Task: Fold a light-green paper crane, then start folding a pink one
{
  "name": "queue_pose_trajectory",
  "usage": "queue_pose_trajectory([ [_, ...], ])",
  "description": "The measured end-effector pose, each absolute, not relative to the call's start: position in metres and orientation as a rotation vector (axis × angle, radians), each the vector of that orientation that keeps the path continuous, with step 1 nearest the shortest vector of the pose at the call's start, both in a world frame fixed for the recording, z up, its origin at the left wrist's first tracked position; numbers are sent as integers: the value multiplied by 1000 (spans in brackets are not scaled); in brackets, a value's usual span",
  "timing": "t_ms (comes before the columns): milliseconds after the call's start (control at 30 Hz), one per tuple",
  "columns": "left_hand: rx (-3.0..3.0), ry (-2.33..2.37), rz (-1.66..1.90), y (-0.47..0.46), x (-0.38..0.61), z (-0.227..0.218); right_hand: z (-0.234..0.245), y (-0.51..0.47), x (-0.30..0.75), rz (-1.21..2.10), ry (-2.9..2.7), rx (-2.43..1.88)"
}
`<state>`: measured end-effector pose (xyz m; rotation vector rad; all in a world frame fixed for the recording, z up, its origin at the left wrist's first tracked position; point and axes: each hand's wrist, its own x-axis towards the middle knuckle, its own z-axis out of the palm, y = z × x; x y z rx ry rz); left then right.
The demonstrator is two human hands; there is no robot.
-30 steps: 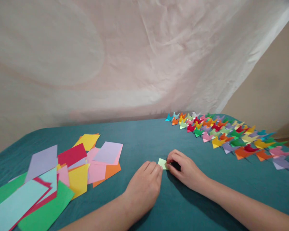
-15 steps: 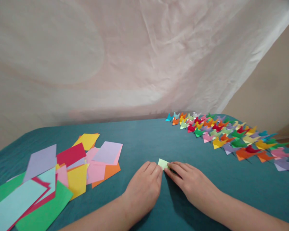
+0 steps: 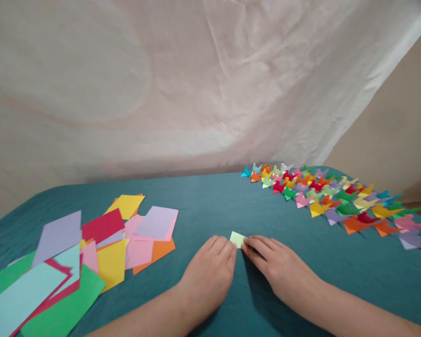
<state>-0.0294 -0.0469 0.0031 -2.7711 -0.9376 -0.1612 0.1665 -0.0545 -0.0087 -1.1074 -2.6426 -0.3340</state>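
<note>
A small pale green folded paper lies on the teal tablecloth, mostly covered by my fingers. My left hand rests palm down with its fingers pressed together on the paper's left part. My right hand lies flat with fingers stretched out, its fingertips pressing the paper's right part. Only the paper's far corner shows between the two hands.
Loose coloured paper sheets in purple, red, yellow, pink, orange, green and light blue lie scattered at the left. Several rows of small folded paper figures in many colours stand at the right. A white cloth backdrop hangs behind the table.
My right hand went from a curled, raised pinch at the paper to lying flat on it. My left hand has stayed in place.
</note>
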Motion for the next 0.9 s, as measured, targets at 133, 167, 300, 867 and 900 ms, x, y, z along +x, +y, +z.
queue_pose_trajectory([
  [133, -2775, -942, -157, -46, -29, 2, -10, -56, 165, -338, -2640, -1125],
  [167, -2775, -943, -158, -46, -29, 2, -10, -56, 165, -339, -2639, -1128],
  [300, -2789, -957, -155, -47, -29, 4, -10, -56, 165, -349, -2641, -1136],
  [867, -2817, -976, -89, -47, -28, 13, -10, -57, 163, -349, -2623, -1156],
  [900, -2817, -973, -91, -47, -28, 12, -10, -57, 163, -350, -2618, -1162],
])
